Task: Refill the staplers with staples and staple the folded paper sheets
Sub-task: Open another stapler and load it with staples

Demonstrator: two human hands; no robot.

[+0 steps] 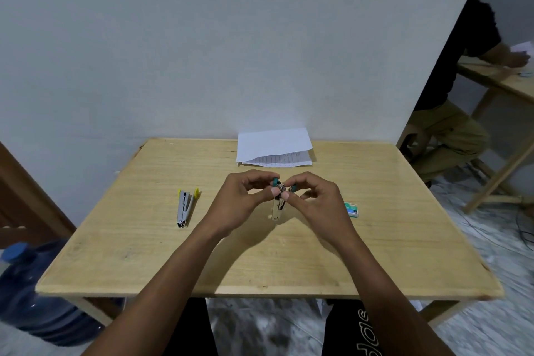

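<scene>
Teal stapler [278, 200] sits mid-frame above the worktop [260, 254], pinched at its upper end by left hand [245, 196] and right hand [313, 199]. Small, rigid metal, probably light; best gripped along the body.

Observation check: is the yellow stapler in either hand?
No, the yellow stapler lies on the table; left hand and right hand grip the teal stapler.

Teal stapler [278, 202] up off the surface [144, 254], metal body pointing down, teal ends spread on top
A grey-and-yellow stapler [185, 206] lies opened at left; a green staple box [352, 209] sits at right; folded paper sheets [274, 147] are stacked at the far edge
</scene>
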